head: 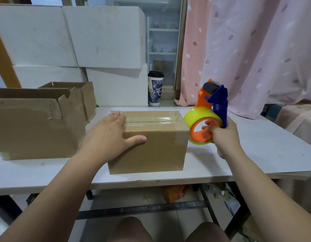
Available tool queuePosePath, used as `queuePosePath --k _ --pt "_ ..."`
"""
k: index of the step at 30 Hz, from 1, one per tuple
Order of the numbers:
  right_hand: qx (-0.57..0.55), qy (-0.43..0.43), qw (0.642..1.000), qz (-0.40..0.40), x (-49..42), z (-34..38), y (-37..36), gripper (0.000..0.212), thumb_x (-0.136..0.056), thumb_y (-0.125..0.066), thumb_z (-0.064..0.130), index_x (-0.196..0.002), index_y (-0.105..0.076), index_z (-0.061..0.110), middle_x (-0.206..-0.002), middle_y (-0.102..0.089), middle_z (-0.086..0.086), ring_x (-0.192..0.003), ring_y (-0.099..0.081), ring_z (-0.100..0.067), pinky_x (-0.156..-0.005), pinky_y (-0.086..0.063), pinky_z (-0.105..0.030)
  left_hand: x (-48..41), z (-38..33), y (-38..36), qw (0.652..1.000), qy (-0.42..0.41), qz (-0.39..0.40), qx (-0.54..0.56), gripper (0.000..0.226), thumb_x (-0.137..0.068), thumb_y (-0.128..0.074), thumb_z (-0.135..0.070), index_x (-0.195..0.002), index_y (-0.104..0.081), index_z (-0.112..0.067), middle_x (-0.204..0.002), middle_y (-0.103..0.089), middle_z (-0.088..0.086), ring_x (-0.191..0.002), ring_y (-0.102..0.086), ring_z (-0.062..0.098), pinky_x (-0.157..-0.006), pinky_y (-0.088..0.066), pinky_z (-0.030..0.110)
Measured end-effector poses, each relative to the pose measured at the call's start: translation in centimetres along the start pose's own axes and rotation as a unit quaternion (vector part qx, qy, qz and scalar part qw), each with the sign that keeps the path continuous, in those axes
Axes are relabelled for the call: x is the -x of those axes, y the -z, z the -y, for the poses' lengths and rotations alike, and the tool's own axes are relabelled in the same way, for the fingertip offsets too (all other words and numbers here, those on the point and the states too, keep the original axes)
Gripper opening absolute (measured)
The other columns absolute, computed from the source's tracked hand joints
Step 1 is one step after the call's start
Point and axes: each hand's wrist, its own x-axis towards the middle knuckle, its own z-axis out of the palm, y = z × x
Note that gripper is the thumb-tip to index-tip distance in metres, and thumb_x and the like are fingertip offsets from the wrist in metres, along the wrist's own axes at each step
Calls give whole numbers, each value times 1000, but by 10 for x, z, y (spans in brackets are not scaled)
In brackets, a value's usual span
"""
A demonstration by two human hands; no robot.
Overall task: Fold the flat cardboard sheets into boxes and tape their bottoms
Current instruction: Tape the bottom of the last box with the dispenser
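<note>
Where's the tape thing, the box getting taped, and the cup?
tape dispenser (201, 130), head view, on the orange hub inside the yellow roll.
taped box (151, 151), head view, on its bare front wall.
cup (155, 89), head view, on its patterned blue side.

1 head-worn wide-angle view looks forward and down, close over the table (255, 154). Both forearms enter from the lower frame corners.

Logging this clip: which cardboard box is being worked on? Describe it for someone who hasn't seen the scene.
On the white table, find the small closed brown cardboard box at centre, under the left hand. Unlike the open-topped boxes left of it, its top seam is sealed with clear tape.
</note>
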Motion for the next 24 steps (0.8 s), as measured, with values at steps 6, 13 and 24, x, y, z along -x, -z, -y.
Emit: queuePosePath --k 6,13,24 --pt "-17 -41 999 -7 7 -18 -8 36 -85 -54 0 -93 -59 35 -78 -71 12 -90 -69 -21 -80 -57 -44 -1 2 -1 1000 -13 -1 15 112 -55 -14 -89 -148 -20 -28 -155 -23 1 -142 -20 18 -111 -26 35" --pt "-11 -35 999 7 11 -28 -7 42 -86 -59 3 -120 -57 27 -78 -69 23 -95 -64 -15 -75 -57 -36 -3 6 9 994 -80 50 -52 94 -55 0 -86 -142 -11 -55 -146 -31 5 -131 -35 23 -107 -30 39" --pt "-2 2 999 36 12 -27 -30 52 -87 -60 7 -129 -50 36 -83 -67 25 -93 -64 -8 -77 -54 -31 -5 -54 -9 986 -136 -77 -52 85 -73 -4 -76 -134 -40 -28 -135 -50 -7 -122 -45 16 -92 -39 32"
